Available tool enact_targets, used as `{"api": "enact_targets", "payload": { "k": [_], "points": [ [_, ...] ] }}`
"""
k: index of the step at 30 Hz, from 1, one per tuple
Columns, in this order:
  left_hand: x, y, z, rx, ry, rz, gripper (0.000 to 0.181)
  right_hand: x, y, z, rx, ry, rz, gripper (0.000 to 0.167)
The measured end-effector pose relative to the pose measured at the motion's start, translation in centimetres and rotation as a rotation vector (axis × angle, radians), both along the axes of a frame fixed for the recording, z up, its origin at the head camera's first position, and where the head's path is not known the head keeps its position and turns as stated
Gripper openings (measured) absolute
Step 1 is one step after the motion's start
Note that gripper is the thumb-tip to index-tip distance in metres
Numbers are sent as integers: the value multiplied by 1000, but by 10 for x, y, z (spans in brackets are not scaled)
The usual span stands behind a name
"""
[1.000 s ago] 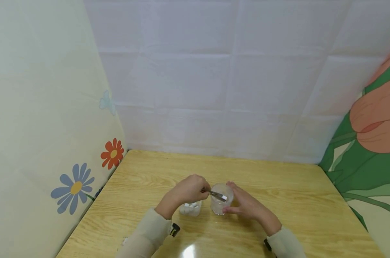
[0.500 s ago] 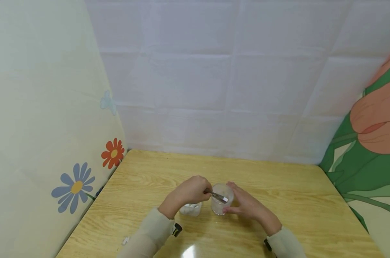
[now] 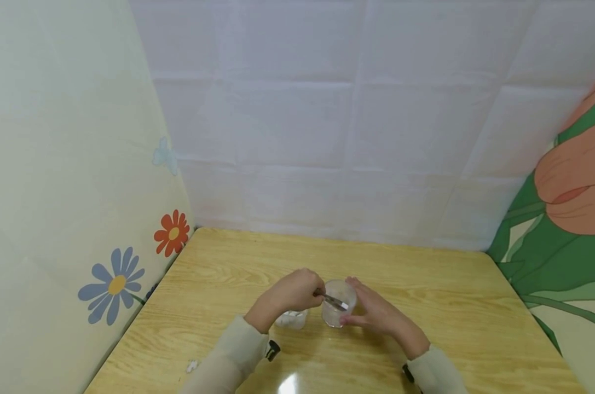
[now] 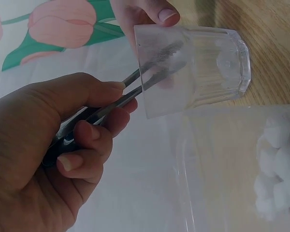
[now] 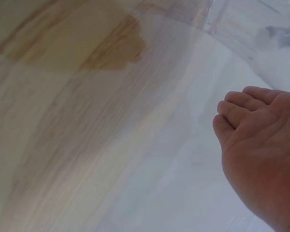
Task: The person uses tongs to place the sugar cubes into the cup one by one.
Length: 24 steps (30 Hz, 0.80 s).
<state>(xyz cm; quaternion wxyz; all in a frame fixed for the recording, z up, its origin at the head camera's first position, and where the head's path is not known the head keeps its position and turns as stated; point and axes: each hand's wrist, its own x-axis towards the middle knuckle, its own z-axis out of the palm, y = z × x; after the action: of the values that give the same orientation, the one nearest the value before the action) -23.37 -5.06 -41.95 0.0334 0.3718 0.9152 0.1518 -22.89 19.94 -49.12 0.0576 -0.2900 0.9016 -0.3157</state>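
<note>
Metal tweezers [image 3: 333, 300] [image 4: 106, 109] are pinched in the left hand [image 3: 293, 291] [image 4: 43, 130]. Their tips reach inside the rim of a clear faceted glass [image 3: 333, 318] [image 4: 208, 67], with a small white piece [image 3: 344, 306] at them in the head view. The right hand [image 3: 380, 316] [image 5: 266, 140] grips the glass from the right side, thumb in front and fingers behind. Just left of the glass, partly under the left hand, stands a clear container [image 3: 291, 323] holding several white pieces [image 4: 280, 169].
A small white item [image 3: 192, 365] lies on the wooden table [image 3: 425, 284] beside the left sleeve. A pale cloth [image 3: 297, 120] hangs behind the table, with flower-printed cloths at both sides.
The left hand and tweezers have shifted slightly to the right and down, the white piece lower in the glass. The right hand and glass have stayed in place.
</note>
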Motion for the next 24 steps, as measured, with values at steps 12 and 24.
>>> {"api": "enact_targets", "payload": {
  "k": [12,24],
  "points": [
    [-1,1,-1,-18,-22,20,12,-1,1,0,6,-30,-14,107],
    [1,1,0,-17,-24,26,13,-1,0,-1,4,-22,-15,107]
  ]
}}
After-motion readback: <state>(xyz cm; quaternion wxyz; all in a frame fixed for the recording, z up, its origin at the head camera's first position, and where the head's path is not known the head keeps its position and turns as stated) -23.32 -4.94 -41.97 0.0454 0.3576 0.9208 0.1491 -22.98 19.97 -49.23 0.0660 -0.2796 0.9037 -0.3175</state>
